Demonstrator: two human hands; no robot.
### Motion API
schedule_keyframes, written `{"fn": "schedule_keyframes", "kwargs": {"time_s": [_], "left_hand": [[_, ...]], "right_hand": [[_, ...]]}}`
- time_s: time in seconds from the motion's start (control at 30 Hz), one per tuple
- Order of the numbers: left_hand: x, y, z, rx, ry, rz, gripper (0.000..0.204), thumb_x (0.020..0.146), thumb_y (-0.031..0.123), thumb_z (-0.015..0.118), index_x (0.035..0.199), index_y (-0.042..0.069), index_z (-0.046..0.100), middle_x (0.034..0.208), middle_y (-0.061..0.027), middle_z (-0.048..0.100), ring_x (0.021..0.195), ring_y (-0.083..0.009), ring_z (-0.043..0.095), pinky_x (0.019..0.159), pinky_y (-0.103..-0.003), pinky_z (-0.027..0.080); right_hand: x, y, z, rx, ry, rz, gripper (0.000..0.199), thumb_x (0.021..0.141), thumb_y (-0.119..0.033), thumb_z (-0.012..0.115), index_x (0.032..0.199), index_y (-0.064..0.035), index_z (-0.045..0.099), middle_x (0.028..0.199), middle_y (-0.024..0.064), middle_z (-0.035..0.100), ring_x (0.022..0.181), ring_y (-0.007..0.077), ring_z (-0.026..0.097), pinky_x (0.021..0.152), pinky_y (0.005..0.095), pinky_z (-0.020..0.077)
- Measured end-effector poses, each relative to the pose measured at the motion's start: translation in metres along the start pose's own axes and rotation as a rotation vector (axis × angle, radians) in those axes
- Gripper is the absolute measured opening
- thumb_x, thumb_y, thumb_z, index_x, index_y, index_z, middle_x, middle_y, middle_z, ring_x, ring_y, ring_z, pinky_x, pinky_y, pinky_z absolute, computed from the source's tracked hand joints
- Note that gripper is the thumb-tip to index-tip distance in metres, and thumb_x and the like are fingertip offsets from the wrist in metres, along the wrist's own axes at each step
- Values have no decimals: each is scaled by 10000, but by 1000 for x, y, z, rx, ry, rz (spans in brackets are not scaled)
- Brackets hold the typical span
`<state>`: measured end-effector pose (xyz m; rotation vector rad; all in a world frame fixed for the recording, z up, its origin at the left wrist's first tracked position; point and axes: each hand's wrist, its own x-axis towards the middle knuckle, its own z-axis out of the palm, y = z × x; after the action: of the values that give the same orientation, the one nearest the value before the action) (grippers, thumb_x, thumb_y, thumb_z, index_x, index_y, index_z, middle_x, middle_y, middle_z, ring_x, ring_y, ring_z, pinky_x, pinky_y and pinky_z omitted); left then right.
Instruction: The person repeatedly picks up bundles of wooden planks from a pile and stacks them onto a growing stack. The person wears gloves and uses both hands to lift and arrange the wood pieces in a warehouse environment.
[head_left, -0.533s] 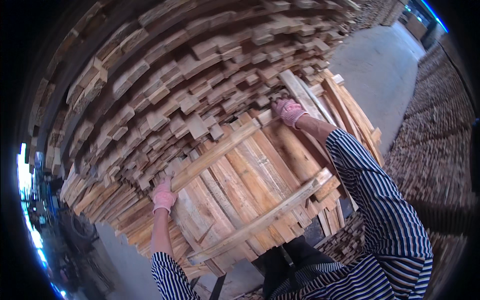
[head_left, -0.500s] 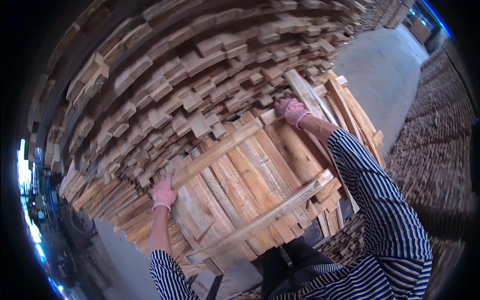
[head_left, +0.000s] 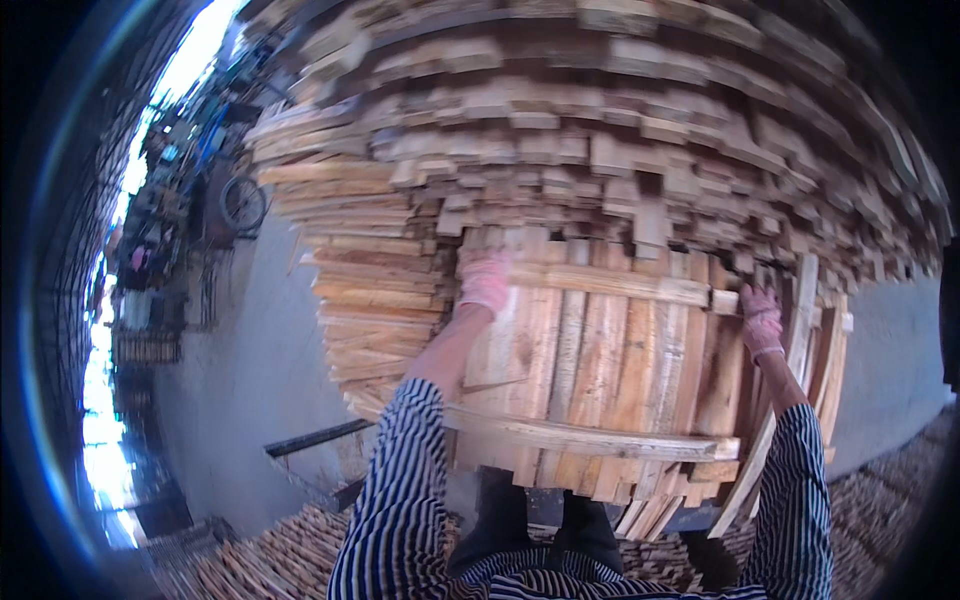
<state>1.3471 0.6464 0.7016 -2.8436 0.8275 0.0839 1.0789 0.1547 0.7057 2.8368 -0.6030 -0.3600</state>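
Flat boards (head_left: 592,360) lie side by side in a layer in front of me, with two narrow wooden strips across them. My left hand (head_left: 484,282), in a pink knit glove, rests at the left end of the far strip (head_left: 610,281); its fingers are blurred, so their grip is unclear. Just past that strip's right end is my right hand (head_left: 762,318), also gloved in pink. Its fingers are apart and reach over the far part of the boards, beside a short wood block (head_left: 725,301). The near strip (head_left: 600,440) crosses the boards close to my body, untouched.
A tall stack of stepped wood pieces (head_left: 650,130) rises beyond the boards. More slats (head_left: 370,280) are piled on the left. Upright pieces (head_left: 800,310) lean at the right. A dark metal frame (head_left: 318,438) stands at the lower left, with a wheel (head_left: 243,202) farther off.
My view has swung left, so the boards now appear more level and farther right. Both hands stay near the ends of the far strip.
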Motion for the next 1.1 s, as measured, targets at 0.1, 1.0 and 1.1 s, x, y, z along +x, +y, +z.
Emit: {"fn": "schedule_keyframes", "kwargs": {"time_s": [0.1, 1.0, 1.1], "left_hand": [[-17, -12, 32, 48, 93, -132, 299, 973, 150, 448, 1225, 126, 608, 1218, -155, 666, 1186, -321, 620, 1066, -593, 361], [-585, -156, 131, -878, -736, -984, 725, 819, 356, 813, 1412, 36, 545, 1234, -227, 676, 1085, -350, 667, 965, -420, 522], [-617, -119, 143, -1217, -800, -1162, 704, 823, 336, 807, 1405, 31, 556, 1263, -217, 673, 1129, -340, 652, 992, -400, 507]], "right_hand": [[6, -16, 5, -57, -3, -25, 350, 919, -54, 556, 1261, -121, 527, 1359, 142, 595, 1320, 419, 540, 989, 490, 548], [-116, -276, -69, 241, -396, -14, 1264, 753, -352, 882, 1644, -202, -3, 1682, 284, 1, 1547, 501, 73, 1240, 569, 201], [-118, -281, -70, 237, -423, -19, 1262, 785, -339, 867, 1643, -189, -46, 1685, 283, -8, 1551, 493, 55, 1244, 556, 194]]}}
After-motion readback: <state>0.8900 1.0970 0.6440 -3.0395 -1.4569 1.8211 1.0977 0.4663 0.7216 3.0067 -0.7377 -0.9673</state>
